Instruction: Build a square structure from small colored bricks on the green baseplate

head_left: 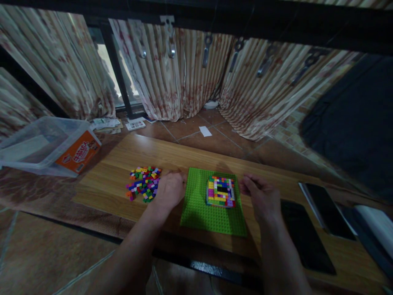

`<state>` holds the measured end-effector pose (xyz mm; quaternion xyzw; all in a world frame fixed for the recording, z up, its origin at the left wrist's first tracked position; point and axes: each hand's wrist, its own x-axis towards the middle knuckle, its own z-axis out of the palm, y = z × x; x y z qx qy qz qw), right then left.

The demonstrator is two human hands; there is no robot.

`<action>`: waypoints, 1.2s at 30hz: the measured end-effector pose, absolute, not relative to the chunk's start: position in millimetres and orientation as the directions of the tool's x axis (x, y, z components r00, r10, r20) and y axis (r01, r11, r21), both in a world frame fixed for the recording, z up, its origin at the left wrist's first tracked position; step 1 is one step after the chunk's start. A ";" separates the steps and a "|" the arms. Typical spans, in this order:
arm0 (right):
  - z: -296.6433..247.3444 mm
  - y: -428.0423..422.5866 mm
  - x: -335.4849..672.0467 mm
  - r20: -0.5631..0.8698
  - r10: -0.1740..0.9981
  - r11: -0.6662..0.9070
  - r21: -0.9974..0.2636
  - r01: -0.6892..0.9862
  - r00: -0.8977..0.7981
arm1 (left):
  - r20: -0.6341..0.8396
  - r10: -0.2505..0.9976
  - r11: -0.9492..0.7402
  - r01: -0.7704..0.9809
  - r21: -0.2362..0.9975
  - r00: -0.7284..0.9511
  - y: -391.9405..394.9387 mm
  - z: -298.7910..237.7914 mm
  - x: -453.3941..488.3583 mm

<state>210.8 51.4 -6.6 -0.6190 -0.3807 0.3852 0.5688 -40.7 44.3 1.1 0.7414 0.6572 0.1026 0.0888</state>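
A green studded baseplate (201, 209) lies on a low wooden table (116, 172). On it stands a square, hollow wall of small multicoloured bricks (221, 191). A loose pile of similar small bricks (143, 183) lies to the left of the plate. My left hand (169, 189) rests between the pile and the plate's left edge, fingers curled under; I cannot see what they hold. My right hand (260, 196) sits just right of the plate, fingers curled together in a pinch near the brick wall, with nothing nameable visible in them.
A clear plastic tub with an orange label (52, 145) stands at the table's left end. Two dark phones or tablets (302, 237) (327, 209) lie on the right. Striped curtains (172, 69) hang behind, above a tiled floor with papers (135, 124).
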 end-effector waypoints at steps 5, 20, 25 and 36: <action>4.7 48.1 204.5 0.003 0.900 -0.013 -0.999 0.034 0.436 | 0.062 0.994 -0.110 0.772 0.625 0.091 47.6 0.6 -42.3; 7.9 26.0 158.0 0.185 0.982 0.189 -0.979 0.074 -0.047 | -0.213 0.959 0.282 -0.560 0.779 0.185 33.6 15.2 13.4; 9.8 25.1 160.3 0.188 0.982 0.188 -0.982 0.015 -0.026 | -0.208 0.957 0.289 -0.583 0.759 0.204 33.3 15.6 14.7; 8.1 25.7 168.6 0.109 0.994 0.109 -0.993 -0.055 -0.010 | -0.164 0.969 0.240 -0.548 0.801 0.185 31.6 15.6 18.9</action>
